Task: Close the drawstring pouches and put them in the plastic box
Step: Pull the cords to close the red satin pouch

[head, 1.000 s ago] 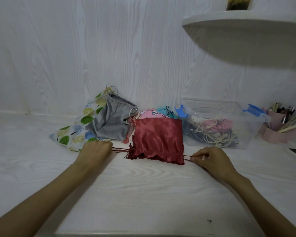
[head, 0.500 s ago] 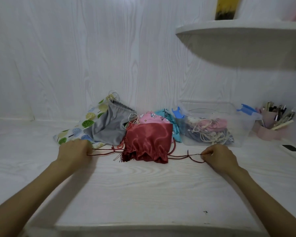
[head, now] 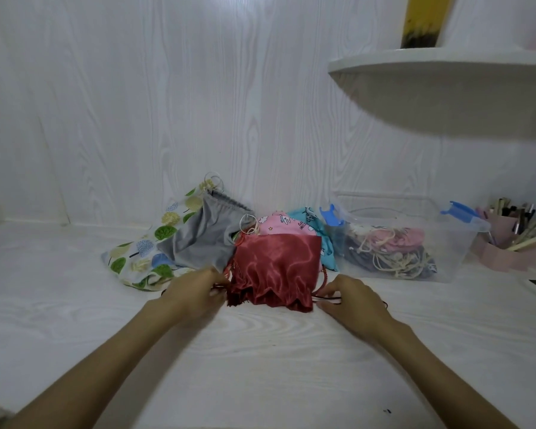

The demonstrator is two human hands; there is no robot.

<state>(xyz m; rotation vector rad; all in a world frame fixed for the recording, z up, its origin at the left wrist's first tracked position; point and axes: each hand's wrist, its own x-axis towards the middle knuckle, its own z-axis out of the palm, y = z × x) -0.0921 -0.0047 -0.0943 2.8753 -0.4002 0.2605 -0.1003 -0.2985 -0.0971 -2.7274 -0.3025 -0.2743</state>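
The fingers of the left hand (head: 195,294) are curled together and pinch the dark red drawstring (head: 220,287) where it leaves the left side of the red satin pouch (head: 274,267). The fingers of the right hand (head: 350,300) are likewise bent and pinch the cord on the pouch's right side, where a short length of it shows between fingertips and cloth. Both hands sit close against the pouch, one at each side of its gathered mouth, which faces the person and is bunched into folds with a fringe of threads at its left corner. The pouch lies on the white wood-grain table (head: 260,360), its closed bottom edge toward the wall. Behind it and touching it lie more pouches: a grey pouch (head: 198,239) resting on a leaf-print pouch (head: 136,252) to the left, and a pink pouch (head: 276,222) and a blue pouch (head: 310,218) just behind. To the right stands the clear plastic box (head: 455,243) with blue latches, holding several closed pouches with pale cords. Further right is a pink pen holder (head: 505,246), and above it a white shelf (head: 446,85) juts from the wall.
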